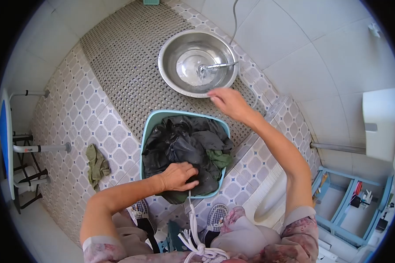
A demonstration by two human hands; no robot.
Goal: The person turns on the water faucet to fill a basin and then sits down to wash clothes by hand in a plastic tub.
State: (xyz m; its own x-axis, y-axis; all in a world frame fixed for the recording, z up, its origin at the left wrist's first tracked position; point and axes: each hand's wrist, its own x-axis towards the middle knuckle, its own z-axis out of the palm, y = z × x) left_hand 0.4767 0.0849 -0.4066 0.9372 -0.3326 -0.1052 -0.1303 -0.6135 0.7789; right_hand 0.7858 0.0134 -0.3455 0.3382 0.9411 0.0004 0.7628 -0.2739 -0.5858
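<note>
A light-blue plastic tub [147,125] stands in front of me, heaped with wet-looking dark clothes [180,144]. A green piece of cloth [219,158] shows at the right of the heap. My left hand [180,176] lies on the near side of the clothes with its fingers curled into the dark fabric. Beyond the tub is a round stainless steel basin [166,72]. A chrome shower head [215,66] rests over its side, with water running into it. My right hand [228,103] is at the basin's near rim, fingers together against the edge.
Under the basin lies a grey perforated mat [118,65]. An olive-green cloth [97,165] is on the tiled floor at left, near a folding rack [30,149]. At right are a squat toilet [270,199] and a blue shelf unit [351,206]. A white cord [193,219] hangs from my waist.
</note>
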